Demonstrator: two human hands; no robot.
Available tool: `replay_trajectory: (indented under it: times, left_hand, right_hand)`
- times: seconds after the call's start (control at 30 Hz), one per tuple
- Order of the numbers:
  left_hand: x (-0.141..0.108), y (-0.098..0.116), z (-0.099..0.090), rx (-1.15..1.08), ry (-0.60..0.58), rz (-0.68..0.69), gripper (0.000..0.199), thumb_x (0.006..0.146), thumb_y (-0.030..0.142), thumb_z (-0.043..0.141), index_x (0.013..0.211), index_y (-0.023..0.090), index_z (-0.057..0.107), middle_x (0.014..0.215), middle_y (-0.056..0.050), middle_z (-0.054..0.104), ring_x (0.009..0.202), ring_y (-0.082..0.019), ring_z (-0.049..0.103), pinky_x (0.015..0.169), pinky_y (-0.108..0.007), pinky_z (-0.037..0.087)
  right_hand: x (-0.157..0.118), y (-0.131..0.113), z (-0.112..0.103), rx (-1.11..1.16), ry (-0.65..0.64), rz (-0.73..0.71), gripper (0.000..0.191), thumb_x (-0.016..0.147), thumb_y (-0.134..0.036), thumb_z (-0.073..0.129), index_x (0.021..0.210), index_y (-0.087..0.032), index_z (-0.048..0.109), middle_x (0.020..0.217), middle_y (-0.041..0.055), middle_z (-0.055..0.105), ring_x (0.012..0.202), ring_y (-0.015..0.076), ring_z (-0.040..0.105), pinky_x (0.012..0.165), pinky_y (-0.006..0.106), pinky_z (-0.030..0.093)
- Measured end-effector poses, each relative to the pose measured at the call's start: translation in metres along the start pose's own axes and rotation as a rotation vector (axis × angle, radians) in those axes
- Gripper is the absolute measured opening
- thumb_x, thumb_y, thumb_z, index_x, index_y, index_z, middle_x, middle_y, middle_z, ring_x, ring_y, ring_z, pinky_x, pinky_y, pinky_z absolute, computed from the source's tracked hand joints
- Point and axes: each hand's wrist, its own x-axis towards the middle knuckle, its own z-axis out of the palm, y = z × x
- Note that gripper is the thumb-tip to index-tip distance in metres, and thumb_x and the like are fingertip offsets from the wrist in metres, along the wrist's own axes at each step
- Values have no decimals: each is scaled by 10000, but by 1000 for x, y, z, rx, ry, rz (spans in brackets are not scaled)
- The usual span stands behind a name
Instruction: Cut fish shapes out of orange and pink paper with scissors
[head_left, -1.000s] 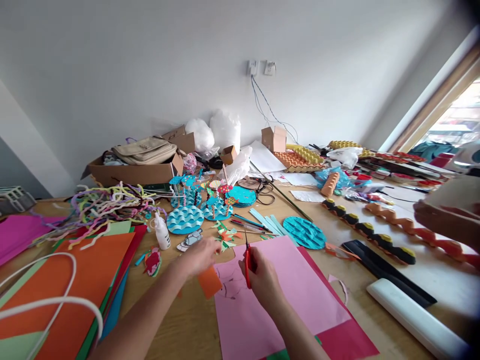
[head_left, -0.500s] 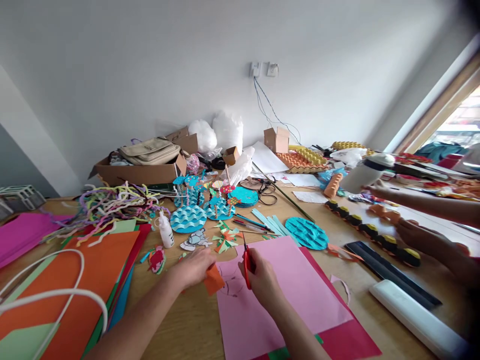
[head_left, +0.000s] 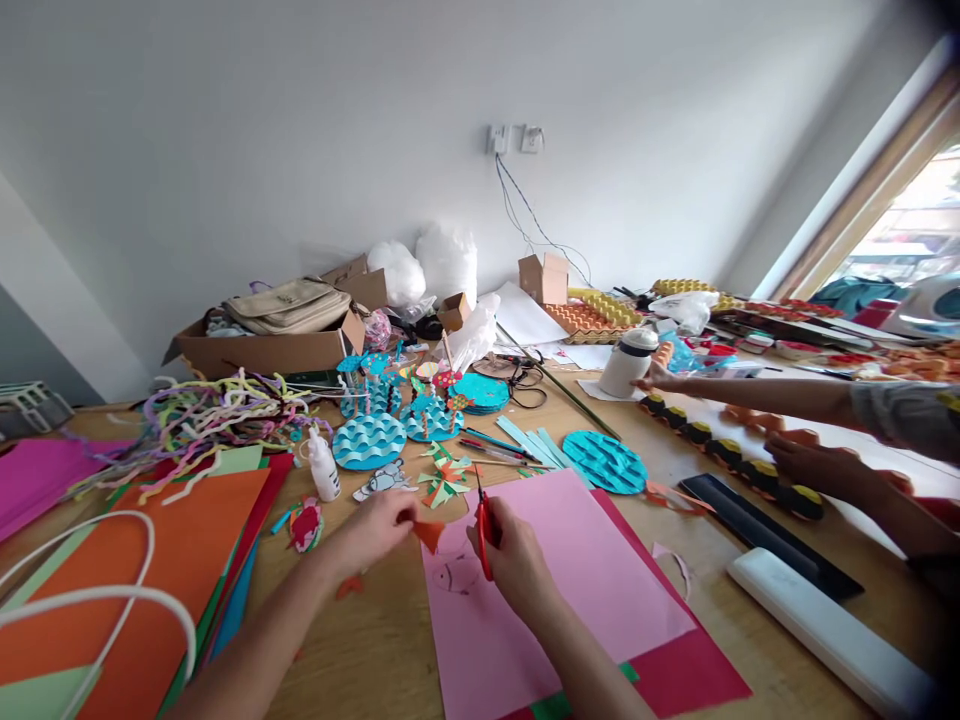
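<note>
- The small orange paper piece (head_left: 429, 536) is pinched in the fingers of the left hand (head_left: 384, 524), its free end at the left edge of the pink sheet (head_left: 585, 590).
- The red-handled scissors (head_left: 484, 538) sit gripped in the right hand's (head_left: 517, 555) fingers, above the pink sheet.
- A fish outline (head_left: 456, 574) is drawn on that sheet between the two hands; a crimson sheet (head_left: 694, 668) shows beneath.
- The wooden tabletop (head_left: 375, 640) is crowded: a glue bottle (head_left: 324, 468) and blue wavy disc (head_left: 369, 442) beyond the left hand, stacked coloured paper (head_left: 187, 530) at left.
- At right, a co-worker's hand (head_left: 661, 374) touches a white bottle (head_left: 626, 368).
- Behind rises a pale wall (head_left: 300, 130) with sockets (head_left: 498, 139); a window (head_left: 907, 225) is at far right.
- Both forearms reach forward from the bottom edge, angled inward; the left wrist bends toward the middle, while the scissors point away from the person.
</note>
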Motion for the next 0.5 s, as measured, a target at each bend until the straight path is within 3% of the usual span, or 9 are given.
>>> replay_trajectory:
  times: [0.13, 0.23, 0.37, 0.5]
  left_hand:
    - [-11, 10, -8, -474, 73, -48, 228, 736, 392, 588, 854, 198, 558, 811, -1, 607, 694, -134, 572, 605, -256, 462]
    - [-15, 9, 2, -742, 87, -96, 319, 655, 411, 683, 867, 205, 562, 819, 5, 619, 674, -106, 575, 611, -232, 457]
    - [-16, 3, 21, -967, 70, -138, 332, 597, 368, 771, 842, 210, 614, 824, 7, 653, 699, -105, 600, 628, -219, 454]
    - [-22, 7, 28, -1061, 24, -122, 305, 660, 321, 737, 934, 206, 666, 949, -49, 695, 820, -166, 626, 682, -269, 470]
  right_hand:
    - [-3, -11, -3, 186, -63, 34, 169, 710, -339, 563, 695, -202, 465, 620, -17, 501, 549, 141, 432, 509, 247, 346]
    - [-9, -22, -5, 333, -132, 35, 251, 746, -433, 546, 766, -189, 487, 629, -17, 494, 549, 138, 443, 498, 243, 370]
    - [-16, -28, 0, 434, -138, 33, 270, 689, -404, 610, 772, -192, 465, 620, -43, 446, 550, 122, 403, 504, 229, 350]
    - [-16, -25, 4, 434, -68, 46, 217, 649, -308, 622, 701, -198, 443, 593, -59, 414, 528, 112, 360, 492, 225, 319]
